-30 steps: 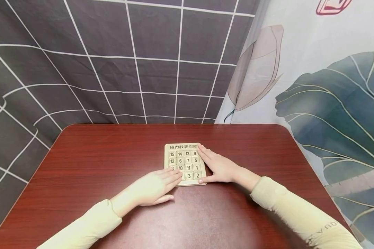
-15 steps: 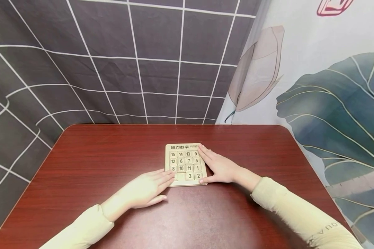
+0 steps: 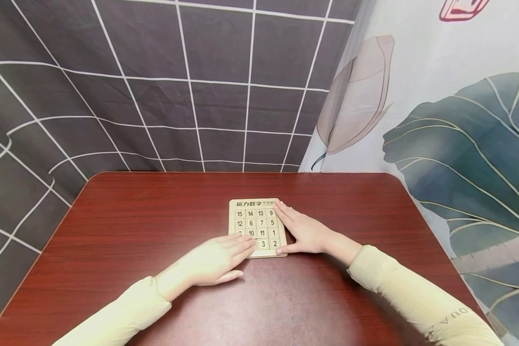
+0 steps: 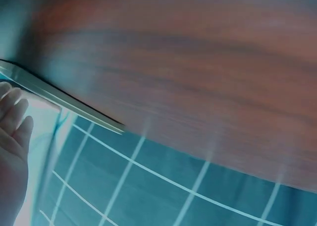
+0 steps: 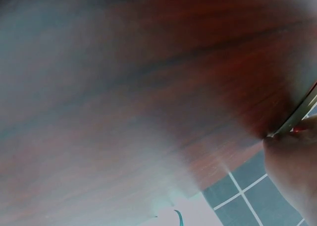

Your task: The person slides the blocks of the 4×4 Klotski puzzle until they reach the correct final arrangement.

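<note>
A light wooden number slide puzzle (image 3: pixel 261 223) lies flat on the table, with dark lettering above its rows of numbered tiles. My left hand (image 3: pixel 216 262) lies over its lower left part, fingers straight and fingertips on the bottom row. They hide the tiles there and partly cover the ones above. Along the puzzle's right edge rests my right hand (image 3: pixel 307 233), its fingertips at the upper corner and its thumb on the lower one. In the left wrist view the puzzle's edge (image 4: pixel 74 104) shows beside several fingers. The right wrist view shows the puzzle's rim (image 5: pixel 299 112) against a hand.
The puzzle sits on a reddish-brown wooden table (image 3: pixel 155 211) with rounded far corners. A dark grey curtain (image 3: pixel 216 105) with a white grid hangs behind it. At the right hangs a white curtain (image 3: pixel 424 57) printed with large leaves.
My left fingertips drew back to the left, baring a gap in the bottom row, then moved right over that row again. My right hand has stayed in place.
</note>
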A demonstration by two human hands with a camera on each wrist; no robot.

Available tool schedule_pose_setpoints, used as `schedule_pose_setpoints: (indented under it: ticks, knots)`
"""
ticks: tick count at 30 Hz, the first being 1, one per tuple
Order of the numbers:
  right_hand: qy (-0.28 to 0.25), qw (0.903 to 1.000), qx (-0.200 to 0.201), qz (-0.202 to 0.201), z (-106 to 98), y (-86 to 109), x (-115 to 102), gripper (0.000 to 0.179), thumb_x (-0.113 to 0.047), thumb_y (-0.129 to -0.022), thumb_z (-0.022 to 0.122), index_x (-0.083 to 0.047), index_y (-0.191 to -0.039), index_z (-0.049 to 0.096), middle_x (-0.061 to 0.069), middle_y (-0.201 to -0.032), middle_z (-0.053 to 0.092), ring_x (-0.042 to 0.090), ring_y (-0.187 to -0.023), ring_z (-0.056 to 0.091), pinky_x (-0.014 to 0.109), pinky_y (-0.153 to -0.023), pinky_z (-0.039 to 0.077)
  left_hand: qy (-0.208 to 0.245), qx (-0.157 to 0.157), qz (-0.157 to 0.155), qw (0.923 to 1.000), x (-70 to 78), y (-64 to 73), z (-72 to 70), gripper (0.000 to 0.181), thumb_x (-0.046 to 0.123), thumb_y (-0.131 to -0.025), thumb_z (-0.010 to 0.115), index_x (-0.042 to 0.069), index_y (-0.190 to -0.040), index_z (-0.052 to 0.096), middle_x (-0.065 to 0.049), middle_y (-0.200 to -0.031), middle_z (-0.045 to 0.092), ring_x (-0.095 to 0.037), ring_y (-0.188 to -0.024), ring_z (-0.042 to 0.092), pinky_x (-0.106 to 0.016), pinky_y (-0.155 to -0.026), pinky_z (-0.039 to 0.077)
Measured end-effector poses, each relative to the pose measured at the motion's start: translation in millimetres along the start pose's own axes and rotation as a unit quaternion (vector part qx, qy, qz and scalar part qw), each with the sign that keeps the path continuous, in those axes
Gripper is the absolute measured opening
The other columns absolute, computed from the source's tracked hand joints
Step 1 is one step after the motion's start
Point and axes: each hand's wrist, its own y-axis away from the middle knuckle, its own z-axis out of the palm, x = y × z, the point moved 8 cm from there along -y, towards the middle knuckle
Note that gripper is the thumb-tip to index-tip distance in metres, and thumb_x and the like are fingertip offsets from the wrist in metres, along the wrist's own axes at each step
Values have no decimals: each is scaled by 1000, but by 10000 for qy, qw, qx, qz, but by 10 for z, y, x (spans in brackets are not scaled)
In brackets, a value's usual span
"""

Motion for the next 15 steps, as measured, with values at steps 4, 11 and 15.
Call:
schedule_pose_setpoints:
  ticks: [4, 11, 15]
  knots:
    - [0, 10000, 11, -22, 6, 0, 0, 116, -61, -91, 74, 7, -167, 17, 21, -179, 7, 36, -165, 18, 52, -134, 26, 51, -197, 44, 9998, 33, -129, 63, 63, 48, -104, 61, 3, -148, 60, -12, -155, 61, -25, -145, 58, -39, -123, 48]
    - [22, 10000, 7, -20, 15, -2, 10, 117, -62, -91, 74, 6, -167, 17, 21, -179, 8, 36, -166, 18, 52, -135, 26, 32, -416, 21, 9991, 50, -178, 128, 65, 49, -106, 58, 3, -151, 57, -12, -158, 58, -26, -147, 56, -39, -124, 46]
    - [1, 10000, 15, -19, 6, 11, 5, 116, -61, -91, 74, 7, -167, 17, 21, -179, 8, 37, -165, 19, 52, -134, 27, 20, -377, -31, 9993, 33, -132, 128, 64, 49, -106, 58, 2, -151, 58, -13, -157, 58, -26, -147, 56, -38, -125, 45]
